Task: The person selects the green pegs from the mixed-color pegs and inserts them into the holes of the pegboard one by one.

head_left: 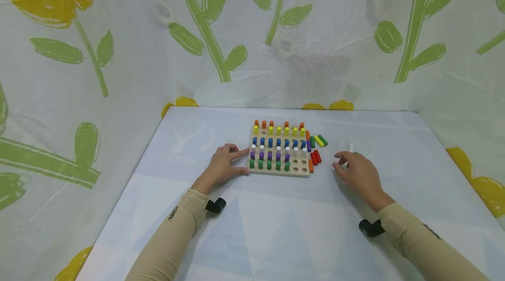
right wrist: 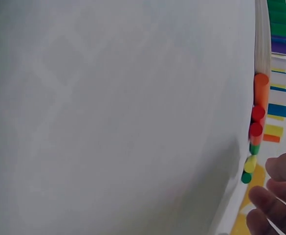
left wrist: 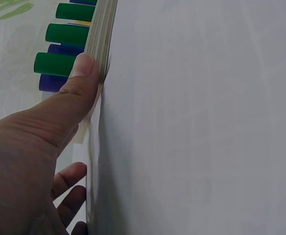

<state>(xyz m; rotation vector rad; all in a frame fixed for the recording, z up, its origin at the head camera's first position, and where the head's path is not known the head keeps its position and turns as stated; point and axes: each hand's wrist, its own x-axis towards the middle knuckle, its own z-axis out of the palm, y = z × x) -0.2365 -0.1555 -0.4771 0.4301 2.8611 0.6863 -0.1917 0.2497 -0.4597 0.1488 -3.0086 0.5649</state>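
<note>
A wooden pegboard (head_left: 280, 172) lies mid-table with rows of orange, yellow, blue, white, purple and green pegs standing in its holes. My left hand (head_left: 223, 163) touches its left side, thumb at the near corner and index finger farther up; the left wrist view shows the thumb against the board's edge beside the green pegs (left wrist: 52, 64). Off to the right, my right hand (head_left: 360, 175) hovers over the table with loosely bent fingers and nothing visible between them. Just beyond it stands a white peg (head_left: 351, 147), and a bit of green shows behind the knuckles.
Loose pegs lie along the board's right side: red pegs (head_left: 316, 157), an orange peg (head_left: 311, 166), a yellow peg (head_left: 319, 141) and green pegs (head_left: 322, 140). A few holes at the board's near right corner hold no peg. Behind the table hangs a flowered curtain (head_left: 335, 62).
</note>
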